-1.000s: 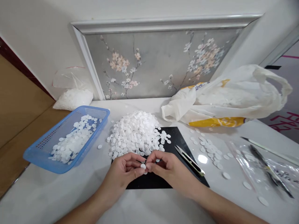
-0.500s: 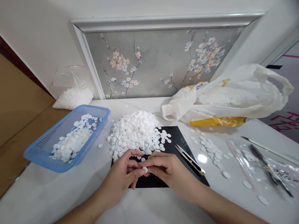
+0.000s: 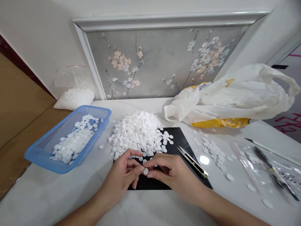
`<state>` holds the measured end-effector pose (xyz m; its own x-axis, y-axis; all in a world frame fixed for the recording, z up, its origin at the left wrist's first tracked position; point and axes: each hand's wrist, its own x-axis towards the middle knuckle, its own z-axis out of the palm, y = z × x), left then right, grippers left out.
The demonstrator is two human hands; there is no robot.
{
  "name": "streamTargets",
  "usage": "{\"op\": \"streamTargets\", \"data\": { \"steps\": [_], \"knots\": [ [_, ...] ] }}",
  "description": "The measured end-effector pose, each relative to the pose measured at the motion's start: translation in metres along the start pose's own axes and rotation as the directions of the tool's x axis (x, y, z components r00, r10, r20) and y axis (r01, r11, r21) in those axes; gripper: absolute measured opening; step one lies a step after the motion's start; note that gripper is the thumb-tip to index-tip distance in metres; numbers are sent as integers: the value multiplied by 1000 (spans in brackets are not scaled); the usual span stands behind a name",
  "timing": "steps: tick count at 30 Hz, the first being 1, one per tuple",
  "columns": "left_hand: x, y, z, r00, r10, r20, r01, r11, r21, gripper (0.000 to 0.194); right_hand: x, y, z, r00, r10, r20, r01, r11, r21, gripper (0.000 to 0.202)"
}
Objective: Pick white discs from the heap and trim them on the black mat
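Note:
A small white disc (image 3: 145, 171) is pinched between the thumb and fingers of my left hand (image 3: 121, 174). The thumb and index fingertip of my right hand (image 3: 175, 172) close around the same disc from the other side. Both hands hover above the front of a black mat (image 3: 155, 183). Just beyond my fingers rises a large heap of similar white discs (image 3: 136, 133), partly spread over the mat. Thread snips (image 3: 192, 161) lie by the mat's right edge, close to my right hand.
On the left stands a blue basket (image 3: 44, 157) holding many discs, with a clear bag of white pieces (image 3: 75, 98) behind it. A white and yellow plastic bag (image 3: 235, 103) lies at the back right. Loose discs (image 3: 213, 150), a pen-like tool (image 3: 275, 172) and clear plastic (image 3: 249, 169) occupy the right.
My right thumb and index finger have parted slightly around the disc, which now shows more of its face. The view has shifted a little.

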<state>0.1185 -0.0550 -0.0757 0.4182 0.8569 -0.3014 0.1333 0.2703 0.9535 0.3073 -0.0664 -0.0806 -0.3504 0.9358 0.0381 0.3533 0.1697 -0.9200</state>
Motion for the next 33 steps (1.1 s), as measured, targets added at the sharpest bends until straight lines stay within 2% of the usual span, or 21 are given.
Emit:
{"op": "streamTargets", "data": {
  "steps": [4, 8, 13, 19, 23, 25, 27, 28, 30, 33],
  "knots": [
    [-2, 5, 2, 1000, -20, -18, 20, 1000, 8, 32, 0, 0, 2, 1000, -17, -21, 17, 1000, -17, 14],
    [-3, 8, 3, 998, -62, -31, 61, 997, -37, 32, -1, 1, 4, 998, -24, -61, 21, 999, -43, 7],
    [-2, 5, 1, 1000, -17, 17, 18, 998, -55, 33, -4, 0, 6, 995, -90, -32, 86, 990, -112, 6],
    [-3, 9, 3, 997, -65, -37, 62, 995, -78, 32, -3, -3, 11, 993, -95, -73, 85, 987, -136, 4],
    [-2, 11, 5, 998, -46, -31, 44, 997, -69, 36, 0, -3, -5, 994, -104, -16, 97, 962, -257, 6],
    [-3, 12, 5, 996, -40, -75, 37, 998, -44, 32, -2, 2, -26, 999, -36, -28, 21, 903, -429, 7],
    [-4, 12, 4, 993, -41, -115, 38, 999, -28, 27, -8, 12, -51, 984, 68, -166, -157, 772, -615, 12],
    [-5, 13, 4, 992, -44, -119, 40, 999, -32, 25, -12, 17, -62, 965, 134, -225, -253, 700, -668, 15],
    [-7, 15, 3, 992, -69, -107, 62, 996, -66, 23, -18, 27, -80, 935, 223, -276, -355, 610, -708, 19],
    [-7, 23, 6, 984, -153, -95, 140, 981, -131, 21, -20, 35, -92, 891, 401, -211, -437, 639, -633, 19]
  ]
}}
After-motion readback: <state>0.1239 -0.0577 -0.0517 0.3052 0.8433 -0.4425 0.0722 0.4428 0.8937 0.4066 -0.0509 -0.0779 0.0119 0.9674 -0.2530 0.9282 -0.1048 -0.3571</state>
